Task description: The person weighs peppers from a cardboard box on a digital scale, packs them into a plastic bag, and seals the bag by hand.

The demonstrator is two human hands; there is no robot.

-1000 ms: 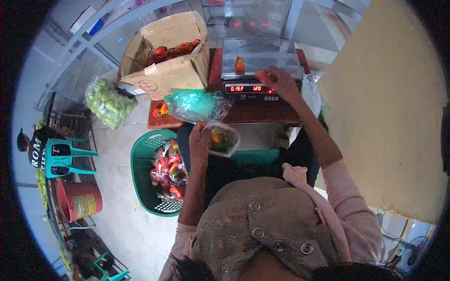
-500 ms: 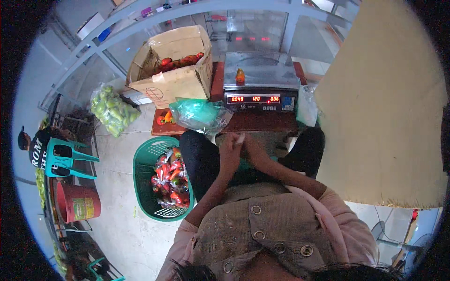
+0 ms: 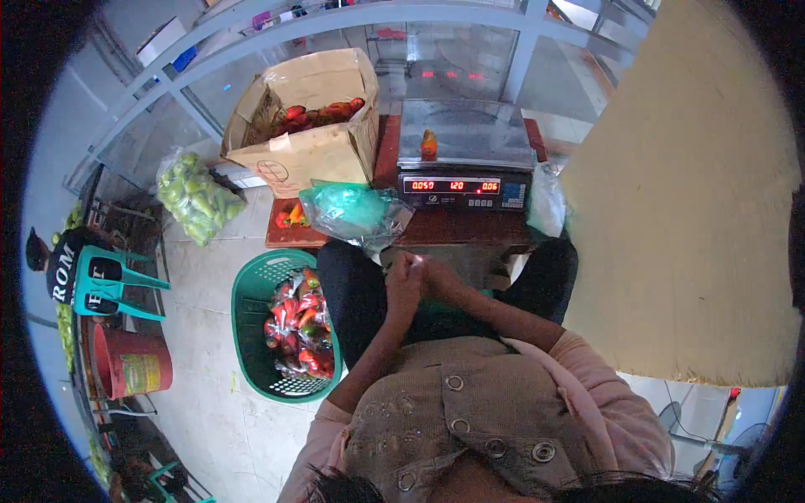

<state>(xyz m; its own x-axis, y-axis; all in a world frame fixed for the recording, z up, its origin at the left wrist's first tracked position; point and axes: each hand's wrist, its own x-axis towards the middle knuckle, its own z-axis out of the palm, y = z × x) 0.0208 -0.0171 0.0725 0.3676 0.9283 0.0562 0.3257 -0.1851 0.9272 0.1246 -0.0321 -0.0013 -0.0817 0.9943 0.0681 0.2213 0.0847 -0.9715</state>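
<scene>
Close together over my lap, my left hand (image 3: 403,283) and my right hand (image 3: 438,279) are both closed, fingertips meeting. A tiny whitish bit shows between them, too small to name. Just beyond stands a digital scale (image 3: 463,186) with a lit red display, and one orange pepper (image 3: 428,144) rests on its metal pan. Left of the scale lies a bundle of green and clear plastic bags (image 3: 352,210), beside a few loose red and orange peppers (image 3: 293,216) on the low wooden table (image 3: 490,228).
A cardboard box (image 3: 323,159) holding red peppers stands behind the bags. On the floor at left are a green crate (image 3: 247,335) of bagged red peppers and a bag of green peppers (image 3: 199,197). A tan board (image 3: 679,210) rises at right. A person (image 3: 67,260) sits far left.
My joined hands have come slightly nearer to me, and less of the whitish bit shows. The view has shifted a little; the pepper stays on the scale.
</scene>
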